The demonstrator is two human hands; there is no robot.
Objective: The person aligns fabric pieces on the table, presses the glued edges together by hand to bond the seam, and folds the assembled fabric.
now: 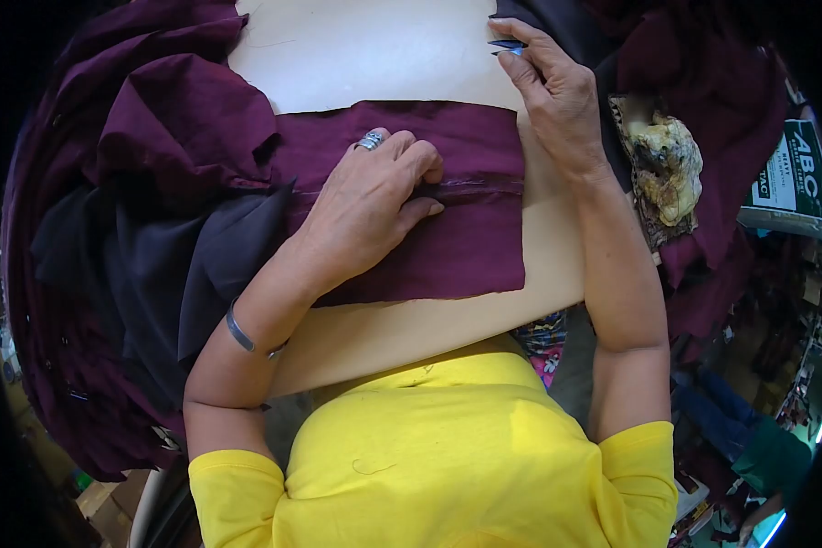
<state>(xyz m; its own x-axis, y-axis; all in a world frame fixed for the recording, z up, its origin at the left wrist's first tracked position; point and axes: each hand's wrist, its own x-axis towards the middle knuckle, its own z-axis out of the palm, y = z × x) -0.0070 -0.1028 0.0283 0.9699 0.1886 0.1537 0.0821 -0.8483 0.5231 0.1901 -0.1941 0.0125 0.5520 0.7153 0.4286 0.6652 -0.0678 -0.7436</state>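
Observation:
A maroon cloth piece (pixel 466 247) lies on the pale work surface, with a seam running across its middle. My left hand (pixel 370 196), with a silver ring, rests on this cloth at the seam, fingers curled; whether they pinch the fabric is hidden. Beyond the cloth's upper right corner, my right hand (pixel 562 100) is raised with small thread snips (pixel 508 46) between thumb and fingers, the dark blades pointing left. The snips are apart from the cloth.
Gathered maroon fabric (pixel 178 119) and dark cloth (pixel 155 265) lie at the left. On the right are a crumpled yellowish bundle (pixel 667 169), more maroon fabric (pixel 703 64) and a green-and-white ABC package (pixel 795 173). Another person's green sleeve (pixel 772 457) shows at lower right.

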